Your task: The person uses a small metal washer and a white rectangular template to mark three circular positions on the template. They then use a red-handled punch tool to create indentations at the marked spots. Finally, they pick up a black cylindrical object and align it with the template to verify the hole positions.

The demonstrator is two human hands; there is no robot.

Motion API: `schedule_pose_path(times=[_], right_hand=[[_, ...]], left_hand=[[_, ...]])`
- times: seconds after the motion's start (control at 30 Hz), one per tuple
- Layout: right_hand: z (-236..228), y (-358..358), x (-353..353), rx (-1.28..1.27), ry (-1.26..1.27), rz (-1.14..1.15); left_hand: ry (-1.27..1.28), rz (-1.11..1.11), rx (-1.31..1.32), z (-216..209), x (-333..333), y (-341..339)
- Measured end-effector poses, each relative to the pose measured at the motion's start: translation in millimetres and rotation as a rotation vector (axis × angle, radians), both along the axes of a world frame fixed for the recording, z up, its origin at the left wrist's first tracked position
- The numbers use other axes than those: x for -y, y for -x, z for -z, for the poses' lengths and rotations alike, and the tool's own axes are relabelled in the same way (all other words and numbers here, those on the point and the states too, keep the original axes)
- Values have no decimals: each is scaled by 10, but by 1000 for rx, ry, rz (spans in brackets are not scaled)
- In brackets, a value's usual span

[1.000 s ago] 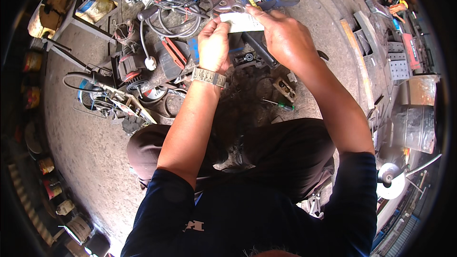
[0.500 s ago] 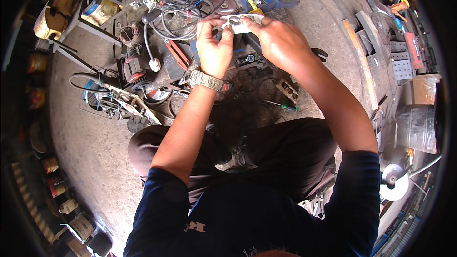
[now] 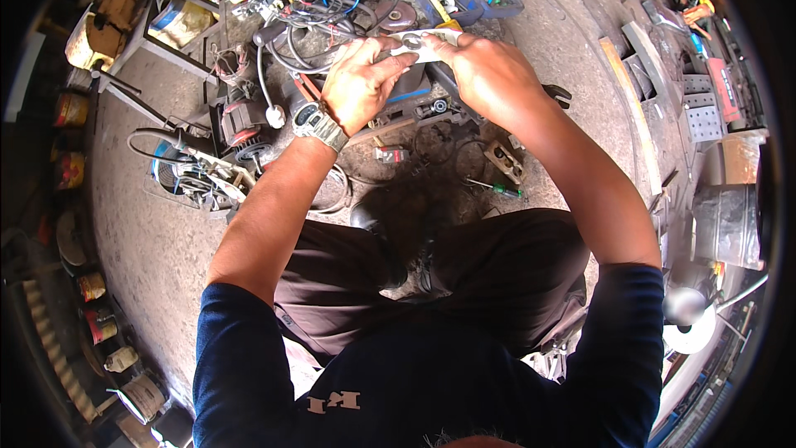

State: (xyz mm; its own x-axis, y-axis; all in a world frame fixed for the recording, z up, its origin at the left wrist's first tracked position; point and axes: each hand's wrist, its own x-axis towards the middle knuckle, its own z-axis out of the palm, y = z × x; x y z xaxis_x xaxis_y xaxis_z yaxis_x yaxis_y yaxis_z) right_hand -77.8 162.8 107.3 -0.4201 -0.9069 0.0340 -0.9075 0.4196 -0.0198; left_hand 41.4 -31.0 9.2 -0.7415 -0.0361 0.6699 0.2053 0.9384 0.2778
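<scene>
A flat white piece (image 3: 429, 55) with a dark ring (image 3: 412, 41) on it is up in front of me, over the cluttered floor. What kind of piece it is, I cannot tell. My left hand (image 3: 358, 85) pinches its left end, fingers along the far edge and thumb nearer me. My right hand (image 3: 496, 75) grips its right end, with the thumb close beside the ring. A watch (image 3: 318, 124) is on my left wrist. The fingertips partly cover the white piece.
Beyond my hands lie tangled cables (image 3: 323, 21) and a blue tool tray (image 3: 497, 4). A green-handled screwdriver (image 3: 506, 191) and a wooden block (image 3: 504, 162) are on the floor nearer me. To the left sits a red motor-like machine (image 3: 240, 120); a long wooden strip (image 3: 630, 116) lies right.
My left forearm has swung outward to the left, and that wrist has turned, showing the watch face. The white piece has shifted slightly right and tilted. My right arm has barely moved.
</scene>
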Motion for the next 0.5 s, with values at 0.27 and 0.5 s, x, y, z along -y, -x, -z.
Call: schedule_pose_path(times=[0.27,0.5], right_hand=[[60,93,7,-72,176,-4],[102,96,-14,-55,105,-8]], left_hand=[[-45,-18,-60,128,-31,37],[-74,-34,-74,166,-48,53]])
